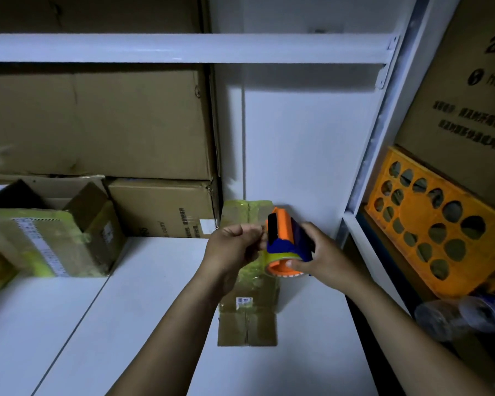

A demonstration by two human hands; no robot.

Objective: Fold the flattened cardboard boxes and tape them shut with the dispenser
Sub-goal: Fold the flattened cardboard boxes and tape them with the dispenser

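A dim storeroom with white racking; the work lies on a white shelf (155, 295). The dispenser (283, 238), orange and blue, is held in the air just above the flat box (247, 318), which rests unfolded on the shelf against the back wall. The right hand (323, 252) wraps round the dispenser's body, thumb under the roll of tape (282, 255). The left hand (232, 244) has its fingers pinched together at the blade end, apparently on the loose end of the tape, though the film itself is too clear to make out. The risk here, as I judge it, is that the end slips back onto the roll or folds onto itself and the fingers. The box is not yet formed, so tape drawn now may have nowhere to go. Stacked boxes (97, 124) stand behind, a taped box (55, 238) to the left, and an orange crate (435, 224) to the right.
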